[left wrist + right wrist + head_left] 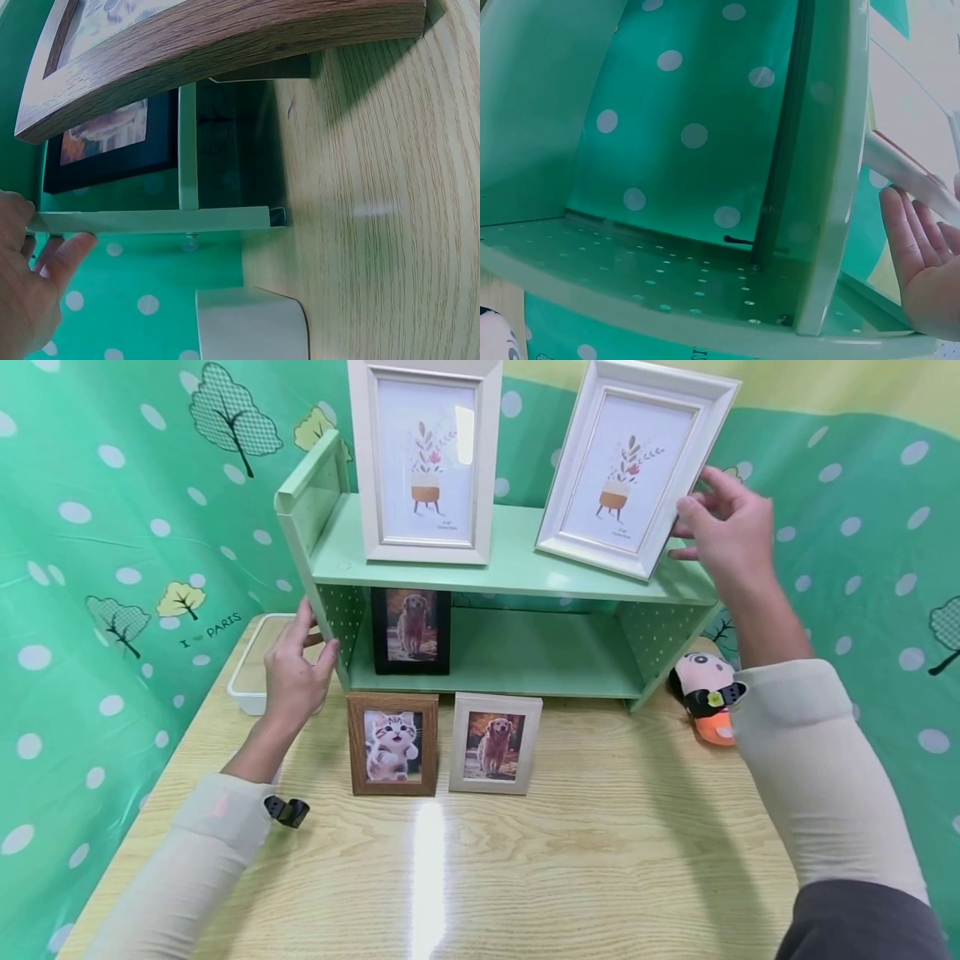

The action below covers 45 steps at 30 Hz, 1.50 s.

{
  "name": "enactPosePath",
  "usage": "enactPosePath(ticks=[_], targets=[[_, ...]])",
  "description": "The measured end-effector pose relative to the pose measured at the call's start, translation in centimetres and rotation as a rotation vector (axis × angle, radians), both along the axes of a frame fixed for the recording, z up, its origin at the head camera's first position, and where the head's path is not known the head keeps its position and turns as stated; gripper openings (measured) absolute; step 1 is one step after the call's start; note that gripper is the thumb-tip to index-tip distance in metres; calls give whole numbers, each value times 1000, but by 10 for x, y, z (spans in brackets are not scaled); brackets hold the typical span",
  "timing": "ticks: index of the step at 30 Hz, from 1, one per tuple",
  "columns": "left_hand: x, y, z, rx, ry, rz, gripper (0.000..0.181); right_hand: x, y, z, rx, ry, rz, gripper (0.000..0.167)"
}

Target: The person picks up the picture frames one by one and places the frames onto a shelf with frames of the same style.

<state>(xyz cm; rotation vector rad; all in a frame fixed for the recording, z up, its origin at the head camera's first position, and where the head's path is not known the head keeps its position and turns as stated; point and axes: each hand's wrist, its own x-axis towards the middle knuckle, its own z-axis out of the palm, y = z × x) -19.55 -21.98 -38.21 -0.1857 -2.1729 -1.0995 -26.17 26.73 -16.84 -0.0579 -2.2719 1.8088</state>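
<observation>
The right hand (733,531) is clamping the tilted white frame (630,468) atop the green shelf (517,539), far right; the left hand (295,670), thumb and fingers apart, is touching the shelf's left side.

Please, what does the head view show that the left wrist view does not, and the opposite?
Only the head view: right hand, cream flowerpot frame, white flowerpot frame, plush toy.
Only the left wrist view: the outer side of the brown kitten frame, a small knob-like piece outside the green rack.
Both: left hand, that rack, that frame's front, black retriever frame, white container, table.
</observation>
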Motion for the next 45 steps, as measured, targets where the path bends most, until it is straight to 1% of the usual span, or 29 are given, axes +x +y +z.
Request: enactPosePath(ticks=[6,9,13,21,25,30,33,37,39,43,45], targets=[[0,0,-2,-1,-3,2,68,10,3,-13,106,27,-13,52],[-1,0,-3,1,-8,4,69,17,4,-20,85,43,-21,54],[0,0,-3,3,-16,6,70,27,4,-30,21,83,-9,53],[1,-1,-3,-4,-10,6,69,45,1,-54,-83,159,69,47],[1,-1,-4,-2,-11,2,69,55,-3,-67,-77,178,115,45],[0,0,-4,-13,-9,6,71,66,-6,-87,-54,210,211,44],[-1,0,-4,-19,-4,6,71,72,-4,-99,-25,213,243,43],[-1,1,-3,-15,-3,5,70,80,-3,-111,30,186,245,41],[-1,0,-3,-8,-4,7,70,82,-5,-117,33,177,255,40],[0,0,-2,6,-7,8,69,86,-9,-130,9,160,309,39],[0,0,-2,12,-10,6,69,87,-13,-137,23,143,324,39]])
